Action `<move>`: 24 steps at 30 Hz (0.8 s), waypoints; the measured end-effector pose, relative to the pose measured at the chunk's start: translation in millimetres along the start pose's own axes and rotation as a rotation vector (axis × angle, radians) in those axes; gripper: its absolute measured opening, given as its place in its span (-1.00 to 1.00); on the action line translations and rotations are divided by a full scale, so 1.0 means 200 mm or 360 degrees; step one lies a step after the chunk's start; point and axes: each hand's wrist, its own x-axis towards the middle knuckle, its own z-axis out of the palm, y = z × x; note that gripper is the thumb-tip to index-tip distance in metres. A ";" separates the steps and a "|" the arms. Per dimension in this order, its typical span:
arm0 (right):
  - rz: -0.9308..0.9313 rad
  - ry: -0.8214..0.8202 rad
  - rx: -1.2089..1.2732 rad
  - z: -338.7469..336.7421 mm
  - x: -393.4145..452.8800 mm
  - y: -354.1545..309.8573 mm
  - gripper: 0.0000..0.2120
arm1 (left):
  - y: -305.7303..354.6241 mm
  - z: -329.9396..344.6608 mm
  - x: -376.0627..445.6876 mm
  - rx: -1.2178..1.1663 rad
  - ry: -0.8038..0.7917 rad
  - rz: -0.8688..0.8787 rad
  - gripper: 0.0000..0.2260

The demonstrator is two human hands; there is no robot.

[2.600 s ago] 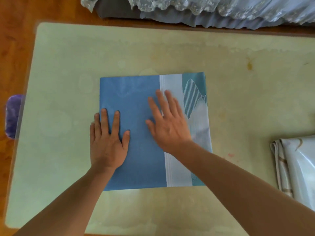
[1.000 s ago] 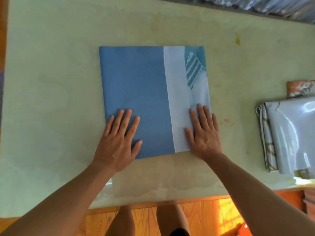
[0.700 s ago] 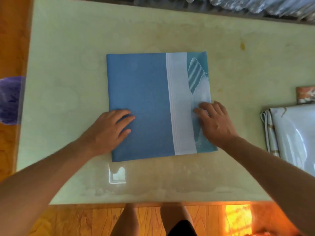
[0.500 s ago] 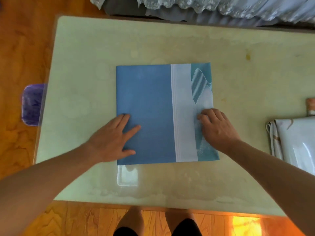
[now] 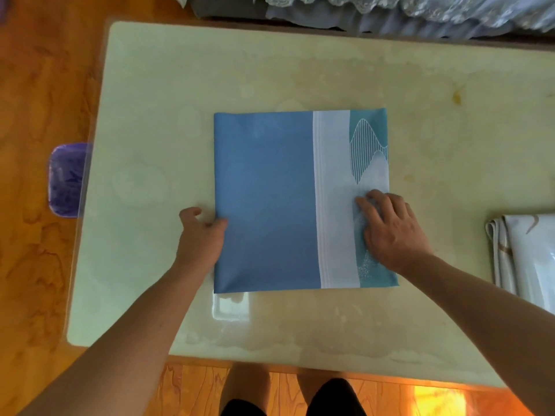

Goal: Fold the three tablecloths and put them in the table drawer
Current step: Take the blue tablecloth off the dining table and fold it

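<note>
Two tablecloths: blue tablecloth (image 5: pixel 267 199) folded, white one (image 5: pixel 528 259) at the table (image 5: pixel 150 115) edge. Left hand (image 5: pixel 199 238) has slid off to pinch blue's left edge; right hand (image 5: pixel 390 229) still presses, fingers bent.

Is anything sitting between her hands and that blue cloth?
No. The left hand touches the blue tablecloth at its left edge, and the right hand rests on its right side. Nothing lies between.
</note>
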 end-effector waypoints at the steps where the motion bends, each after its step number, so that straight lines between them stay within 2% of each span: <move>1: 0.0009 -0.0020 0.0008 -0.01 0.00 -0.01 -0.50 | -0.02 -0.02 -0.02 0.0125 -0.0061 0.0083 -0.43; 3: 0.0012 -0.0057 0.0007 -0.03 0.00 -0.02 -0.50 | -0.06 -0.08 -0.06 0.0312 -0.0269 0.0294 -0.33; 6: 0.0018 -0.0126 0.0007 -0.06 0.02 -0.02 -0.50 | -0.11 -0.17 -0.09 0.0183 -0.0604 0.0633 -0.23; 7: 0.0007 -0.0141 0.0001 -0.07 0.02 -0.01 -0.50 | -0.12 -0.20 -0.07 0.0258 -0.0650 0.0787 -0.22; 9: -0.0026 -0.0150 -0.0015 -0.08 0.02 0.00 -0.51 | -0.10 -0.25 0.03 0.0738 -0.0608 0.1232 -0.25; 11: -0.0041 -0.0155 -0.0022 -0.09 0.02 0.01 -0.51 | -0.07 -0.28 0.20 0.1479 -0.0333 0.1822 -0.31; 13: -0.0033 -0.0152 -0.0016 -0.08 0.02 0.00 -0.51 | -0.01 -0.27 0.30 0.1902 -0.0066 0.2086 -0.31; 14: -0.0027 -0.0135 -0.0007 -0.08 0.02 0.00 -0.50 | 0.01 -0.25 0.32 0.1972 -0.0051 0.2279 -0.36; 16: -0.0031 -0.0118 -0.0001 -0.07 0.01 -0.01 -0.49 | 0.01 -0.21 0.35 0.2038 -0.0266 0.2732 -0.44; 17: -0.0045 -0.0129 -0.0006 -0.08 0.01 -0.01 -0.49 | -0.01 -0.20 0.37 0.2115 -0.0401 0.2839 -0.42; 19: -0.0080 -0.0121 -0.0011 -0.08 0.01 0.01 -0.49 | -0.02 -0.20 0.40 0.2212 -0.0495 0.2824 -0.40; 22: -0.0207 -0.0157 0.0018 -0.11 0.02 0.08 -0.49 | -0.06 -0.21 0.42 0.2041 -0.0428 0.2712 -0.49; 24: -0.0378 -0.0185 0.0017 -0.12 -0.02 0.15 -0.45 | -0.08 -0.22 0.41 0.1861 -0.0473 0.2687 -0.53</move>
